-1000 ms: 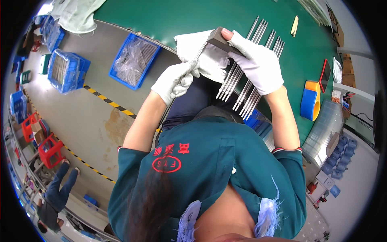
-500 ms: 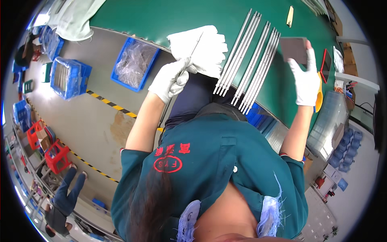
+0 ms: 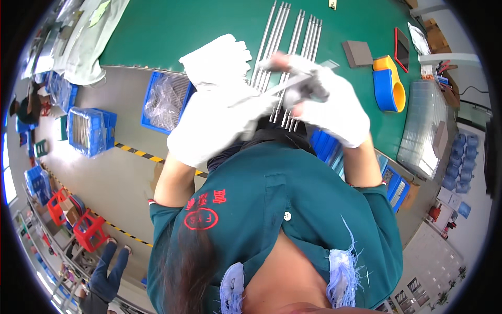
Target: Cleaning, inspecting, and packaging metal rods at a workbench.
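Both my hands wear white gloves and are blurred by motion over the table's near edge. My left hand (image 3: 222,120) is closed on one end of a slim metal rod (image 3: 282,87) that slants up to the right. My right hand (image 3: 337,102) curls round the other part of that rod. Something dark grey shows between its fingers, too smeared to name. Behind my hands, several silver shafts (image 3: 272,39) lie side by side, their near ends partly hidden. A spare white glove (image 3: 217,60) lies at the edge, beyond my left hand. A grey-brown block (image 3: 357,54) rests right of the shafts.
On the green table (image 3: 172,31) stand a blue-and-yellow tape holder (image 3: 389,86) and a red-framed item (image 3: 401,49). White cloth (image 3: 89,47) hangs over its left edge. A blue crate (image 3: 164,99) stands below on the left. A person (image 3: 104,277) is farther off, lower left.
My right hand has put the grey-brown block down on the table and come left to the rod. My left hand has moved nearer to me. The view has shifted.
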